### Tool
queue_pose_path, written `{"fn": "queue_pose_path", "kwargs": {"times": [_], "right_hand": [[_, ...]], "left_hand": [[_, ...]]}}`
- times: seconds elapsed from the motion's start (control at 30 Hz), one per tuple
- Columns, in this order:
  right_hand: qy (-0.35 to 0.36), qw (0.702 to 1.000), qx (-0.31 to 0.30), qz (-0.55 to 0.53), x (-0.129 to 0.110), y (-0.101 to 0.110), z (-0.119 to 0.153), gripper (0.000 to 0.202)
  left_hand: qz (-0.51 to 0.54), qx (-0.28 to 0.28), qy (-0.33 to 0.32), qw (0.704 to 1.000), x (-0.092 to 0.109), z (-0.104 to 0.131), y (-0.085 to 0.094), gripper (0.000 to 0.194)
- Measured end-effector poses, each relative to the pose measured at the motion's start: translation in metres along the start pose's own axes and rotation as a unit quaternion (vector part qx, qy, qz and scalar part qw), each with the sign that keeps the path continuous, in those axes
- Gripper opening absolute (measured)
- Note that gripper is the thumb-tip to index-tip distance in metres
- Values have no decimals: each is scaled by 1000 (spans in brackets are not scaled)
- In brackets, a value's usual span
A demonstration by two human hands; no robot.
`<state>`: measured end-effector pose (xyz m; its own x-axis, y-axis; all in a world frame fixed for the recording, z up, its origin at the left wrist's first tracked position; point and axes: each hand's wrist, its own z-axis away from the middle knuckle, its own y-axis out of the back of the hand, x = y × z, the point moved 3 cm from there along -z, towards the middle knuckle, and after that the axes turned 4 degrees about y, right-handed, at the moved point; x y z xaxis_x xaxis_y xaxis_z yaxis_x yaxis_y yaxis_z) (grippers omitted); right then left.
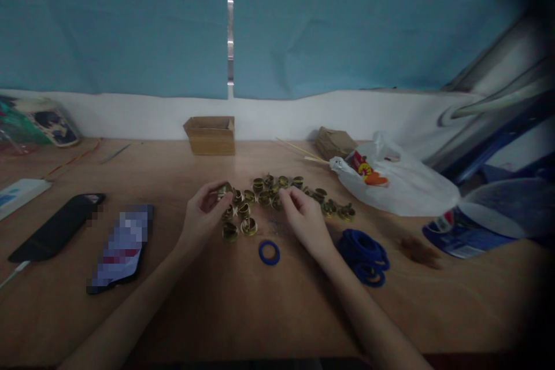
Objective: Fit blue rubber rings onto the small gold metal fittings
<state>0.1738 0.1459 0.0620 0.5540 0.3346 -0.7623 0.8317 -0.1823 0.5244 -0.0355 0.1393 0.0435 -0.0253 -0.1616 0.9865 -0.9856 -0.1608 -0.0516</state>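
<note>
Several small brass-coloured round metal pieces (248, 226) stand clustered on the wooden table in front of me. My left hand (204, 208), at the left edge of the cluster, has thumb and fingers closed on one brass-coloured metal piece (224, 189). On the other side, my right hand (301, 211) is pinched closed beside the cluster; whatever its fingertips hold is too small or hidden to name. Between the hands lie some thin, fine bits (274, 224) that I cannot make out. A single blue ring (269, 252) lies flat nearer to me.
Right of my right forearm sits a pile of blue rings (363, 255). Beyond are a white plastic bag (407, 188), a blue-and-clear tub (468, 225) and a brown paper packet (333, 141). An open cardboard box (211, 137) stands behind. Two phones, one dark (58, 228), one lit (121, 248), lie left.
</note>
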Motion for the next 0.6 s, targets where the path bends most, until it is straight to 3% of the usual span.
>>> {"fn": "queue_pose_path", "kwargs": {"times": [0.13, 0.27, 0.37, 0.43, 0.6], "right_hand": [[1, 967, -83, 242, 7, -3, 3, 22], [-18, 945, -117, 306, 11, -10, 8, 13], [-9, 955, -118, 272, 9, -12, 9, 12], [-12, 958, -122, 258, 7, -13, 9, 12], [-25, 942, -74, 325, 4, -8, 8, 15]], "left_hand": [[-66, 32, -32, 997, -5, -2, 3, 36], [-199, 67, -132, 969, 2, -3, 10, 30], [-328, 110, -186, 920, 7, -12, 23, 33], [-406, 132, -186, 885, 5, -20, 33, 34], [-632, 99, -68, 766, -14, -34, 50, 30]]}}
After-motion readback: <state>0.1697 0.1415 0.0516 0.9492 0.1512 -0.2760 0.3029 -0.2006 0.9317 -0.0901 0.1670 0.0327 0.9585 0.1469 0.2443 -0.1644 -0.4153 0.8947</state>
